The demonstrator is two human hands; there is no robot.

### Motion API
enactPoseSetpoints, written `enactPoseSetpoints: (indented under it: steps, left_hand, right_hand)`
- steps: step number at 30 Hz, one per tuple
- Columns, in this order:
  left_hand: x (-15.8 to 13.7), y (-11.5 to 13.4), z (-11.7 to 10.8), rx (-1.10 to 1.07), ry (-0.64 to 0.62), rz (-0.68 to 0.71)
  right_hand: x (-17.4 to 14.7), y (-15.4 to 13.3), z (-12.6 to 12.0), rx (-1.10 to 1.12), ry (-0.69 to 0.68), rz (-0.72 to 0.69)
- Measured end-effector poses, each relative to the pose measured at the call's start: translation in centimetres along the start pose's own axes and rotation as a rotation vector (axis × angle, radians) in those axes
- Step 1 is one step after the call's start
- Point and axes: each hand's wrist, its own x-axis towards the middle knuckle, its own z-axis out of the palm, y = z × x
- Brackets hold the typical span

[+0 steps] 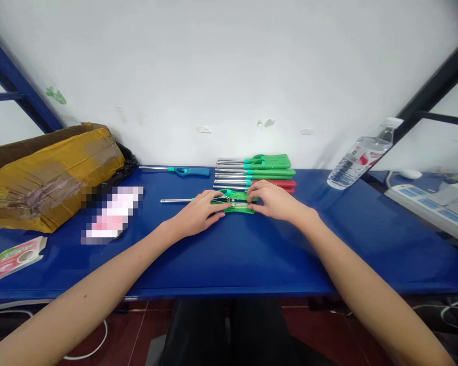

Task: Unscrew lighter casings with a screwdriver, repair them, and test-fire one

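Observation:
A green long-necked gas lighter lies on the blue table with its handle casing opened, and pale inner parts and a thin wire show. Its metal barrel points left. My left hand is closed on the trigger side of the handle, thumb and fingers at the inner parts. On the handle's right end, my right hand pinches with thumb and fingertips; exactly which part it grips is hidden. Just behind lie several green lighters and red lighters in a stacked row, barrels to the left.
A blue lighter lies near the wall. On the left are a taped cardboard box, a blurred-out packet and a pink-green card. A water bottle and a power strip are at the right.

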Motion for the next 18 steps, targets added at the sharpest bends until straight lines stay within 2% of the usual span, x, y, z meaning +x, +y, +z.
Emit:
enactPoseSetpoints:
  steps: [8, 18]
  left_hand:
    - [-0.34, -0.4, -0.12, 0.001, 0.049, 0.009]
    - [-0.17, 0.25, -0.16, 0.011, -0.02, 0.026]
  right_hand:
    - [-0.07, -0.09, -0.51, 0.004, 0.049, -0.041]
    - [-0.02, 0.07, -0.17, 0.002, -0.017, -0.017]
